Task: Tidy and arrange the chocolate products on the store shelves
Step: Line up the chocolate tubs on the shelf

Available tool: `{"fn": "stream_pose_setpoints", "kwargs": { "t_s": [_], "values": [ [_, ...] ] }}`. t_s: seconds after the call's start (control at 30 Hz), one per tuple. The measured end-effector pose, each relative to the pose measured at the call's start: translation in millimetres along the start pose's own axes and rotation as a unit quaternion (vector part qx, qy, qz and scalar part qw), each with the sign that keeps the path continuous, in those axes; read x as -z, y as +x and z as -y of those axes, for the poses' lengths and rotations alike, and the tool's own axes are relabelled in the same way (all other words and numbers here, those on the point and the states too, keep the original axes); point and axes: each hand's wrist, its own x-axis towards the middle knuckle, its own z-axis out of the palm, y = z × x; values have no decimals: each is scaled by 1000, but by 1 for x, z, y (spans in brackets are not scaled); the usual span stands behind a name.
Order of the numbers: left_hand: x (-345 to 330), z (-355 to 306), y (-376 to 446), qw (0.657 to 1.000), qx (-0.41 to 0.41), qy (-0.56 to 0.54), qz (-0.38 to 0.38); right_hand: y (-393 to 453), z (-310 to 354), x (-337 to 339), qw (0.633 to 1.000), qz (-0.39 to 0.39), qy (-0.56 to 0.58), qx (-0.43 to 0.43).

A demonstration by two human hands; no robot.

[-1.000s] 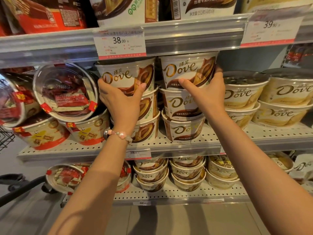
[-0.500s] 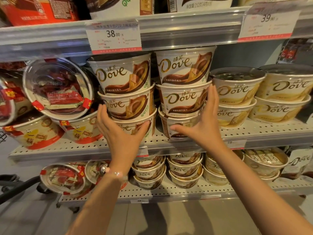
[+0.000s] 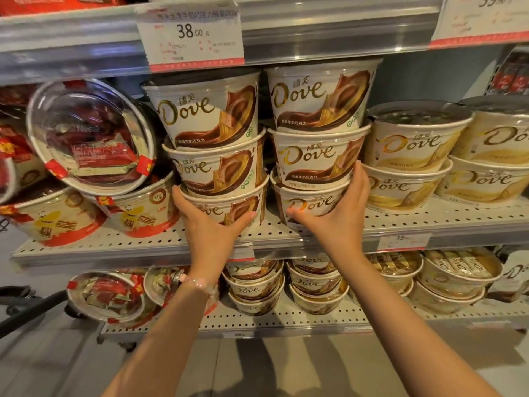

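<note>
From the head view, two stacks of brown Dove tubs stand side by side on the middle shelf (image 3: 86,247), three tubs in each.

The left hand (image 3: 206,224) is on the bottom tub (image 3: 229,210) of the left stack (image 3: 211,144). Its fingers (image 3: 179,202) reach round the tub's left side and the thumb lies across the front, so the hand cups the tub. The right hand (image 3: 337,216) does the same on the right stack (image 3: 317,133). Its thumb lies on the front of the lowest tub (image 3: 312,204), and its fingers (image 3: 362,181) reach up the right side to touch the middle tub.

I think the step is to push or turn both stacks so they sit straight with the names facing out. To do it well, move from the bottom tubs, slowly, both hands together. The stacks are tall and the top tubs could tip if the bottom one jerks. Keep the stacks close, but do not bump the pale Dove tubs (image 3: 412,156) on the right or the leaning clear-lid tub (image 3: 91,138) on the left.
</note>
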Motion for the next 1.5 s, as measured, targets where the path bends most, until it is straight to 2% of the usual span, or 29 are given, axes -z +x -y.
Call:
{"fn": "stream_pose_setpoints", "kwargs": {
  "t_s": [0.17,0.33,0.5,0.63,0.77,1.1,1.23,1.37,1.5],
  "values": [
    [-1,3,2,1000,-3,-7,-7,-8,11,-17,997,-60,-35,-15],
    [1,7,1,1000,-12,-2,-3,-12,-2,-1,997,-32,49,-55],
    [1,6,1,1000,-6,-4,6,-1,-12,15,993,94,-21,-68],
    [2,5,1,1000,-5,-6,10,18,-13,14,987,144,19,-73],
    [2,3,1,1000,-5,-8,9,18,-15,11,988,117,20,-102],
    [2,5,3,1000,-10,-5,-6,-5,2,-3,986,8,-96,-134],
    [2,6,3,1000,-10,-11,0,-1,-2,5,988,55,-82,-116],
    [2,7,3,1000,-7,-12,5,11,-11,16,985,115,26,-127],
    [2,7,2,1000,-5,-8,1,10,-14,16,987,108,31,-113]
  ]
}}
